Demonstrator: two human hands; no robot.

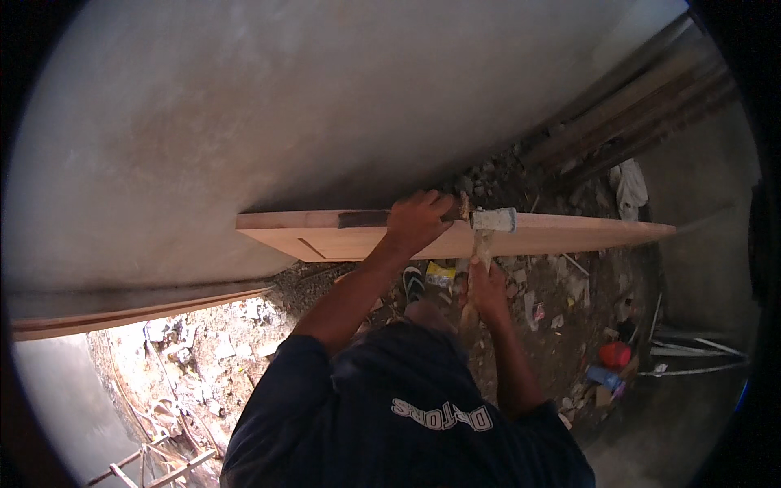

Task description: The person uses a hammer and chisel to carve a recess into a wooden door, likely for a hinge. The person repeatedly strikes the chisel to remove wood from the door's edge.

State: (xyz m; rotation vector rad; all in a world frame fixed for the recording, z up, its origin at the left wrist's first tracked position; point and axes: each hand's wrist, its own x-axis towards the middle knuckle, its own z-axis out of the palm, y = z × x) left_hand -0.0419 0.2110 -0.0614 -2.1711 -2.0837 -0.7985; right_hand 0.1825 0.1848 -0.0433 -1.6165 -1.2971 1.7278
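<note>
While the left hand (419, 221) presses down on the top edge of a wooden door (569, 234) standing on edge, the right hand (486, 286) — just below and beside it — grips a hammer (486, 228) by its handle, head level with the left knuckles. Rubble (561, 293) lies beneath both hands.

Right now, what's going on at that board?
A person in a dark shirt works on a long wooden board set on edge by a grey wall. The left hand presses a tool with a dark flat blade on the board's top edge. The right hand grips a wooden handle below a pale block resting on that edge. Rubble covers the ground.
</note>
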